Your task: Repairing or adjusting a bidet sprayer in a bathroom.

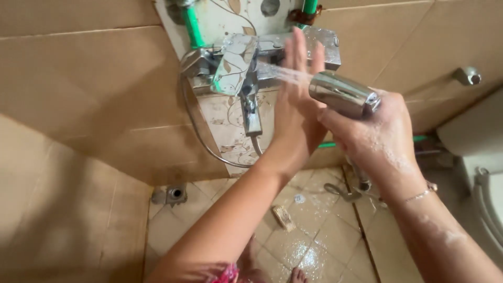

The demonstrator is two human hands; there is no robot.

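Observation:
My right hand (380,139) grips a chrome hand shower head (343,95) and points it to the left. Water sprays from it onto the back of my left hand (298,105), which is held up flat with fingers together and straight, in front of the wall. Just behind the left hand sits the chrome wall mixer tap (238,63) with its lever handle and short spout. Soap foam clings to my right hand and forearm. A thin bracelet circles my right wrist.
A chrome hose (201,139) loops down from the mixer. Green pipes (193,26) run up the beige tiled wall. A floor drain (175,194) sits in the corner. A soap bar (284,217) lies on the wet floor tiles. A white toilet (479,157) stands at right.

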